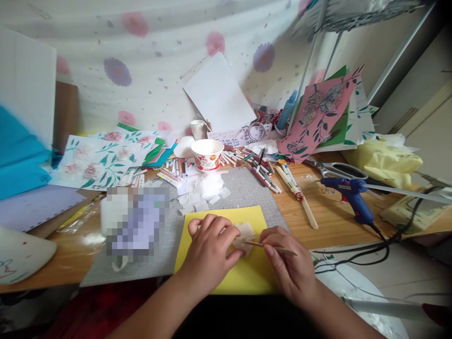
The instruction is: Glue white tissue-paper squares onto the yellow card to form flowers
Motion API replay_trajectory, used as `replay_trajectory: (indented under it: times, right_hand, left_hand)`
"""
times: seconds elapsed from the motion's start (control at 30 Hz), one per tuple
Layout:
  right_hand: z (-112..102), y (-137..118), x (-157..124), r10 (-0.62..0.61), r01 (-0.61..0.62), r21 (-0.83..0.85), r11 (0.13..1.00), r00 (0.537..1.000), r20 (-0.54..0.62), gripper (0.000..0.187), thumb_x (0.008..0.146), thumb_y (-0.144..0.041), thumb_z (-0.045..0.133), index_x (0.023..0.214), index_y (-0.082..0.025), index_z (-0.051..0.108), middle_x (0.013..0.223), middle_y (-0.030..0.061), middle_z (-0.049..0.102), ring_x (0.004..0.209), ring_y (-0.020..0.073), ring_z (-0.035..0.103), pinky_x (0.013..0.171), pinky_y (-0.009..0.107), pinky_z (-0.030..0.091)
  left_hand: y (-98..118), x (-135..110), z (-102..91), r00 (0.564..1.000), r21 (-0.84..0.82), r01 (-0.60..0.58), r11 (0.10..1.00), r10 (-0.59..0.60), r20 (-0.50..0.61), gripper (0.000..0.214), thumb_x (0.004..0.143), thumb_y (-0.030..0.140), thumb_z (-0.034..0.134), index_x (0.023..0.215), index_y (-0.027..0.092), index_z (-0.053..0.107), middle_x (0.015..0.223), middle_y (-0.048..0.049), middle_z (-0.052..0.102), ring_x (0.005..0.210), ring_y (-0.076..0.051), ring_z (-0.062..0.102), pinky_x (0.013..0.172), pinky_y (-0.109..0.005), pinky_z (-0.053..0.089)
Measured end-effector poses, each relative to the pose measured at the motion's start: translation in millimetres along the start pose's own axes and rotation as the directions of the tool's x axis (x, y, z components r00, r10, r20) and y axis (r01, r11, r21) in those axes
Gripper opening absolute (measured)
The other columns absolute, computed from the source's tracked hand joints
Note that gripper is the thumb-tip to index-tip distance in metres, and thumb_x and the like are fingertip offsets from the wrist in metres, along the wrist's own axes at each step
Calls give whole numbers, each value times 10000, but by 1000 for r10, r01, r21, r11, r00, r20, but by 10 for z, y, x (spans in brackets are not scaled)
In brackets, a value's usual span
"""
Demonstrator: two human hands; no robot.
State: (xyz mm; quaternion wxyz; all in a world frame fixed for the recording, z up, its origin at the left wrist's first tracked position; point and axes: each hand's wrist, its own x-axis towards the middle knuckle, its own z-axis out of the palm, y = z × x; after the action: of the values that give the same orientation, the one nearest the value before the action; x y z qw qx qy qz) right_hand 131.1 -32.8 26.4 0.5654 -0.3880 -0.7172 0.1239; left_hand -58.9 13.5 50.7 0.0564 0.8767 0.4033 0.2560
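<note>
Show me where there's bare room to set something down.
Bare wood lies between the pale stick and the blue glue gun. The grey mat is free between the pixelated item and yellow sheet. Crowded: around the paper bowl, with markers and paper scraps.

Pale scrap partly hidden, lilac object pixelated

Seeing a white sheet with pink and purple flowers, covering most of the upper background. Seeing a wooden table running across mid-frame, a metal rack standing upper right, a pale panel at the right edge. Catching pale floor lower right. Getting soft light, dimming toward the upper right corner.
</note>
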Motion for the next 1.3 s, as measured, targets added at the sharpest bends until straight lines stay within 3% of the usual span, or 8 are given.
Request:
replay_trajectory:
  times: [0.1, 0.23, 0.37, 0.5, 0.7, 0.9, 1.13, 1.3]
  right_hand:
    - [-25, -31, -1, -95, 100, -49, 994, 991, 91, 232, 871, -33, 525, 1006, -214, 579, 837, 60, 656, 718, 187, 614, 629, 313, 499]
    - [-32, 29, -106, -107, 107, -2, 994, 992, 73, 242, 880, -49, 515, 1034, -214, 601, 855, 70, 667, 736, 198, 628, 632, 326, 512]
    - [4, 153, -265, 77, -31, 243, 970, 980, -182, 212, 956, -135, 458, 1044, -229, 626, 883, 73, 669, 818, 227, 649, 707, 390, 525]
    - [53, 177, -270, 286, -67, 483, 873, 874, -394, 196, 982, -172, 456, 985, -249, 637, 829, 34, 635, 781, 211, 625, 689, 384, 520]
    - [65, 191, -279, 327, -148, 479, 865, 892, -314, 200, 984, -166, 467, 996, -251, 647, 869, 40, 631, 825, 210, 603, 735, 393, 492]
    - [29, 207, -321, 230, -113, 438, 892, 947, -225, 160, 976, -184, 492, 995, -237, 642, 848, 48, 645, 842, 222, 622, 750, 400, 490]
    - [44, 147, -202, 354, -94, 552, 829, 852, -387, 161, 968, -208, 504, 924, -243, 654, 786, 20, 611, 756, 205, 619, 678, 385, 526]
    - [59, 211, -263, 342, -161, 490, 857, 889, -305, 159, 970, -198, 511, 968, -246, 663, 839, 38, 648, 799, 211, 620, 715, 393, 506]
  left_hand:
    - [-8, 10, -25, 999, -58, 0, 998, 2, 39, 342, 707, 154, 818, 983, 292, 673, 1012, -1, 670, 975, -241, 566, 801, -408, 249]
    - [1, 6, -14, 997, -47, -37, 998, 40, 70, 197, 780, 109, 735, 851, 289, 696, 999, 9, 661, 979, -226, 554, 794, -404, 232]
    - [-13, -15, 14, 997, -36, -56, 998, 58, 55, 166, 807, 106, 702, 759, 264, 684, 959, 13, 651, 958, -217, 540, 790, -403, 216]
    - [-32, -33, 17, 996, -26, -78, 997, 79, 44, 173, 816, 90, 672, 723, 234, 656, 934, 14, 643, 932, -210, 533, 786, -402, 209]
    - [-12, -41, 13, 996, -35, -75, 997, 77, 46, 149, 814, 79, 657, 822, 227, 638, 955, 6, 641, 939, -215, 538, 792, -402, 215]
    - [14, -42, 41, 990, -32, -130, 991, 131, 47, 315, 812, 20, 615, 951, 296, 674, 1016, -2, 631, 962, -221, 527, 783, -398, 214]
    - [-8, -80, 60, 983, -36, -183, 982, 183, 9, 310, 809, -17, 592, 838, 276, 689, 980, -6, 638, 936, -211, 503, 781, -402, 207]
    - [-14, -95, 72, 980, -30, -200, 979, 199, -26, 282, 830, -1, 592, 823, 263, 691, 946, -5, 639, 910, -198, 502, 788, -402, 213]
